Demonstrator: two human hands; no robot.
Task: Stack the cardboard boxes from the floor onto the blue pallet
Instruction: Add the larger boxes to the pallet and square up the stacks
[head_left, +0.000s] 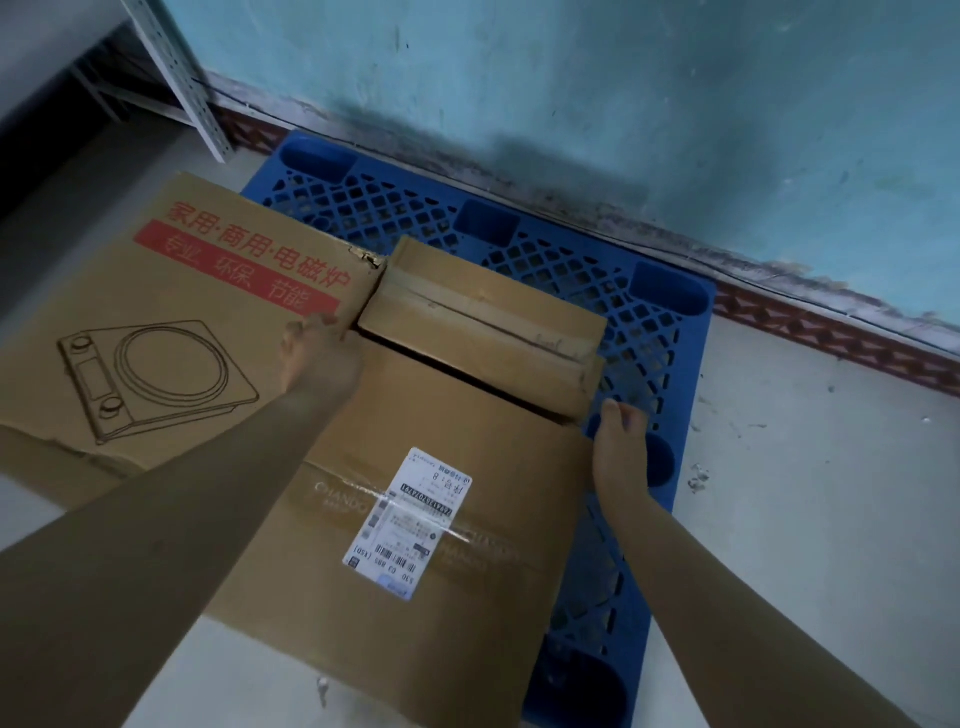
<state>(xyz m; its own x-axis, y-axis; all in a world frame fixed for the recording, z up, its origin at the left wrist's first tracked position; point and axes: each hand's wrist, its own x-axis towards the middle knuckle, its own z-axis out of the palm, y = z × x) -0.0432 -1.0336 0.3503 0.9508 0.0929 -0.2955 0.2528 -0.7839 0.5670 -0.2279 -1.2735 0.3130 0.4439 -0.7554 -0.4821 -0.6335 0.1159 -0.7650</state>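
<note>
Two bare forearms reach in from 6 o'clock, one on each side of the labelled box (441, 441). It sits dead centre with a white shipping label (410, 525) on its top face, and its right part covers the blue pallet (660, 322). At 3 o'clock the right hand (618, 447) lies flat against the box's right edge, fingers fairly straight, pressing rather than clutching. At 9 o'clock the left hand (317, 358) is on the box's far-left corner. Its fingertips are blurred at the seam, so I cannot tell whether it grips.

Just beyond, a taped box (483, 312) sits on the pallet, close against the labelled one. At 10 o'clock is a big printed box (171, 322) with a cooker drawing. Pale floor (805, 493) shows at 3 o'clock, then a teal wall (571, 78) at 12, and a grey shelf upright (182, 78) at 11.
</note>
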